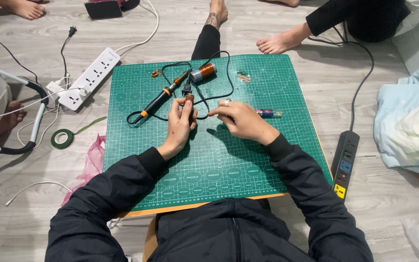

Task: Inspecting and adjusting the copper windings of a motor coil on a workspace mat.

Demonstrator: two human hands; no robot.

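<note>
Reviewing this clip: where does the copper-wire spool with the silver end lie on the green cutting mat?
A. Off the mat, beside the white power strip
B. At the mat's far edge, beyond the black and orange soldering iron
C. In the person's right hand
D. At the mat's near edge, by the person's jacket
B: the copper-wire spool lies near the far edge of the green cutting mat, just beyond the tip of the black and orange soldering iron, clear of both hands.

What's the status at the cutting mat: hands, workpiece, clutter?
Left hand grips small brown cylinder. Right hand pinching beside it. Soldering iron and cord just behind.
</note>
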